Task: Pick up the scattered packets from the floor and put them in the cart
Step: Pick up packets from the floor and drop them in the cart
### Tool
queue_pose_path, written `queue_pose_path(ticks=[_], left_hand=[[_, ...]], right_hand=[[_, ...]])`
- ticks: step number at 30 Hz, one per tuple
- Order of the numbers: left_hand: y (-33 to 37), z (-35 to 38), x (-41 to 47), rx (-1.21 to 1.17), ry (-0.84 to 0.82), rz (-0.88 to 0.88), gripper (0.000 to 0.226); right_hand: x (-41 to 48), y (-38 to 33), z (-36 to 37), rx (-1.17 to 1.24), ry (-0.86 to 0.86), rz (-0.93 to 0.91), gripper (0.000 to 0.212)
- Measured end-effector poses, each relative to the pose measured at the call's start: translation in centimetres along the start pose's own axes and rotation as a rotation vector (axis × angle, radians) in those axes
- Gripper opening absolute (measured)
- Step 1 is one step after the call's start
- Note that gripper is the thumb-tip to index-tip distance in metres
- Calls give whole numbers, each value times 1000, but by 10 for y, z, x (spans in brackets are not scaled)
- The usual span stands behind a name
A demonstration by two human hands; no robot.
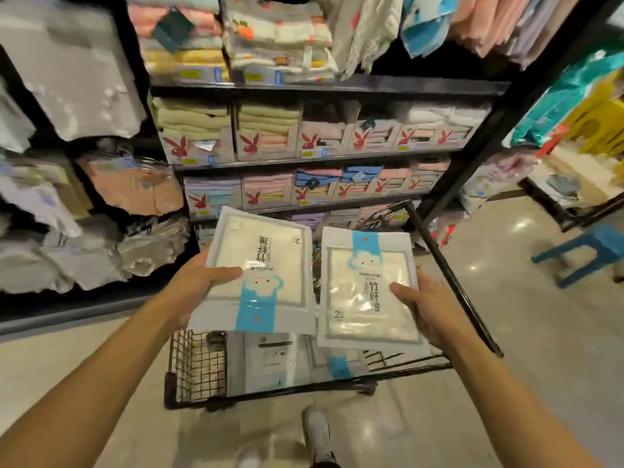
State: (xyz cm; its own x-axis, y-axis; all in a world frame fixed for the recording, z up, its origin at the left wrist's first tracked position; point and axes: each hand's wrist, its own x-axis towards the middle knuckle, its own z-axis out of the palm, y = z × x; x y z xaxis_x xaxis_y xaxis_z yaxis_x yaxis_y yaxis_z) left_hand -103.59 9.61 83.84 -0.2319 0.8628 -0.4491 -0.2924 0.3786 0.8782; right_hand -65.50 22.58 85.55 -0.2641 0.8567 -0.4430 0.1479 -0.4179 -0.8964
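Above the wire cart at lower centre, the left hand and right hand each grip a towel packet, thumbs clamped on top. Placing step; next, lower and release both onto the packets already inside.

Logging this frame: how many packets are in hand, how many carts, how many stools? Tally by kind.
Packets in hand: 2, the left packet in the left hand, the right packet in the right hand
Cart: 1
Blue stool: 1
Total: 4
Packets in the cart are partly hidden, not counted.
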Motion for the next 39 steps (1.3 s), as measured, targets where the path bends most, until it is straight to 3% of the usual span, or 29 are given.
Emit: queue_pose_path(ticks=[6, 11, 19, 25, 31, 34, 39], left_hand=[[-87, 6, 59, 27, 155, -132, 48], [-184, 11, 106, 120, 260, -219, 56], [-288, 15, 135, 158, 292, -331, 51], [-321, 8, 143, 321, 230, -332, 52], [-318, 39, 145, 538, 401, -328, 48], [-323, 48, 143, 522, 405, -357, 43], [-313, 50, 139, 646, 405, -421, 57]], right_hand=[[100, 78, -19, -18, -90, 138, 45], [151, 158, -38, -87, -84, 261, 37], [197, 258, -38, -296, -51, 320, 45], [215, 281, -20, -566, -49, 332, 46], [215, 291, -16, -732, 43, 432, 44], [209, 287, -17, -807, 54, 431, 47], [206, 274, -18, -913, 67, 395, 43]])
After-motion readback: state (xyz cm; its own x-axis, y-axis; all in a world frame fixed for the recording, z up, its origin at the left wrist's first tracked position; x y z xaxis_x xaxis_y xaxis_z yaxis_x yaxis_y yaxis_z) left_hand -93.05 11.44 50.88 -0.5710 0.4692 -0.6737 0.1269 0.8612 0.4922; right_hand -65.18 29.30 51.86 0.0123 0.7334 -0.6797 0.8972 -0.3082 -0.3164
